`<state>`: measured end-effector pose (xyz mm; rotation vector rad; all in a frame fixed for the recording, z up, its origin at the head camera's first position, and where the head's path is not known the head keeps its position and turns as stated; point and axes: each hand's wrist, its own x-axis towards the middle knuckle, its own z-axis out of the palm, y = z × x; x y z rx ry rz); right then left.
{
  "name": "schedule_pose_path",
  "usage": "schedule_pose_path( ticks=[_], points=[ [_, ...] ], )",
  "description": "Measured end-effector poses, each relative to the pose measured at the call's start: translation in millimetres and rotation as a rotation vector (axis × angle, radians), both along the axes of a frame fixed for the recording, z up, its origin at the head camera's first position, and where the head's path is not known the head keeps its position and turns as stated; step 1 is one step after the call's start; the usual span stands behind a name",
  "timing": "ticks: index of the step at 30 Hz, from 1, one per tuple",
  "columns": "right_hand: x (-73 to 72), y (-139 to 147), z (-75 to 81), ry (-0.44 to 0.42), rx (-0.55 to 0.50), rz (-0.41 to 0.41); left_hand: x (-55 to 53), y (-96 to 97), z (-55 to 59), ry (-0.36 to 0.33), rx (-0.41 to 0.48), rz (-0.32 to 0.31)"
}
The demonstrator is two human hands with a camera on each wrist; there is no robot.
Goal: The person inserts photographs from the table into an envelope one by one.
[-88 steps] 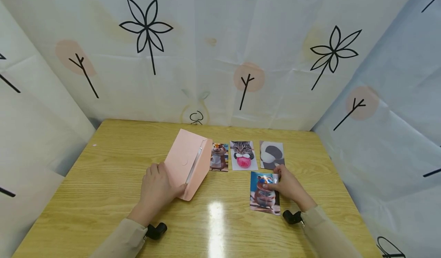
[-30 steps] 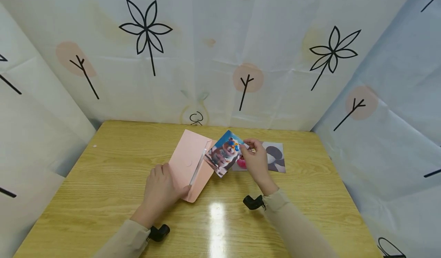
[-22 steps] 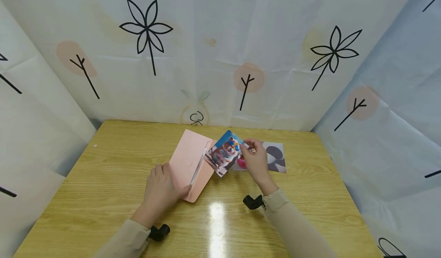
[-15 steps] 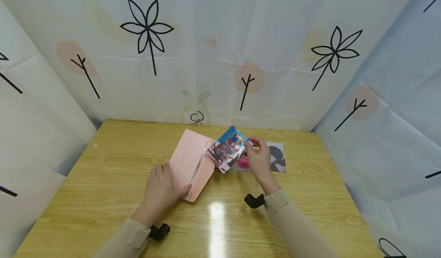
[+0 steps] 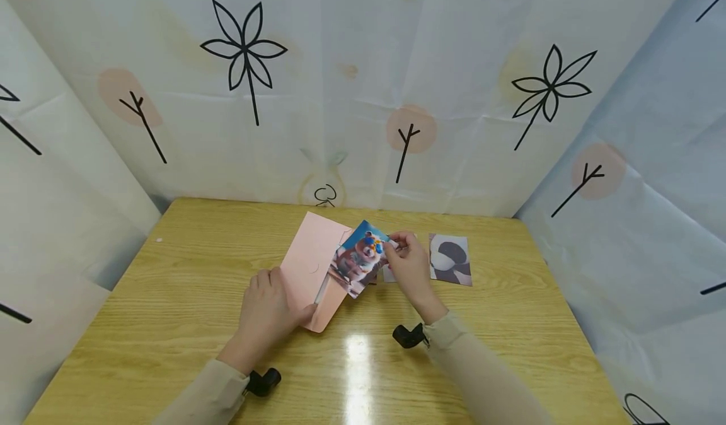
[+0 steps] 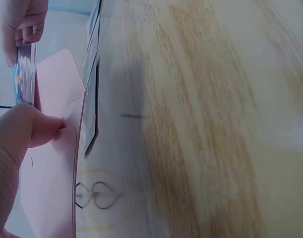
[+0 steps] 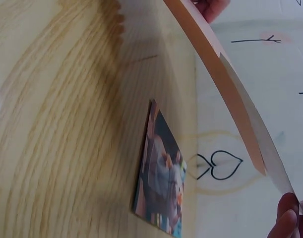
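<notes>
My left hand (image 5: 266, 305) grips a pink envelope (image 5: 309, 242), tilted above the table. Its thumb lies at the envelope's mouth, and the flap hangs folded out to the right. Between thumb and fingers of my right hand (image 5: 413, 270) is a photo card (image 5: 358, 258) of a hamster with blue goggles, pinched at its right corner. That card slants over the flap, its left edge right at the mouth. In the right wrist view the card's grey back (image 7: 258, 129) runs alongside the flap (image 7: 218, 72). The left wrist view shows the card (image 6: 26, 72) beyond my left thumb (image 6: 42, 129).
A grey-and-white photo card (image 5: 450, 258) lies on the wooden table (image 5: 499, 324) at the back right. Another card with a brown animal (image 7: 161, 178) lies below the envelope. My right hand mostly covers a third card. A patterned cloth (image 5: 340, 97) hangs behind the table.
My right hand has carried the goggled hamster card from the table's right side to the envelope, drawn back slightly, then moved left and down again. My left hand and the envelope have barely moved.
</notes>
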<state>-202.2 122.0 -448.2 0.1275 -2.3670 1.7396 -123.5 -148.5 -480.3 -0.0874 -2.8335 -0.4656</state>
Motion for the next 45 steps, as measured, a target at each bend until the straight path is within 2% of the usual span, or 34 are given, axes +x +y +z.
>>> schedule_pose_path(
  ticks=[4, 9, 25, 36, 45],
  points=[
    [3.1, -7.1, -1.9, -0.021, 0.009, 0.035, 0.4, 0.6, 0.4, 0.008, -0.005, -0.004],
    [3.9, -11.2, -5.7, -0.007, 0.026, 0.046, -0.1, 0.6, -0.5, 0.002, -0.003, -0.004],
    [7.8, -15.5, -3.1, -0.065, -0.022, 0.090, 0.5, 1.9, -0.2, -0.002, 0.005, 0.004],
    [8.1, -19.3, -4.9, -0.122, 0.038, 0.133, -1.2, 1.6, -1.9, 0.011, -0.005, -0.001],
    [5.6, -22.4, -7.9, -0.122, -0.025, 0.182, -0.6, 2.9, -2.4, 0.008, 0.003, -0.005]
  ],
)
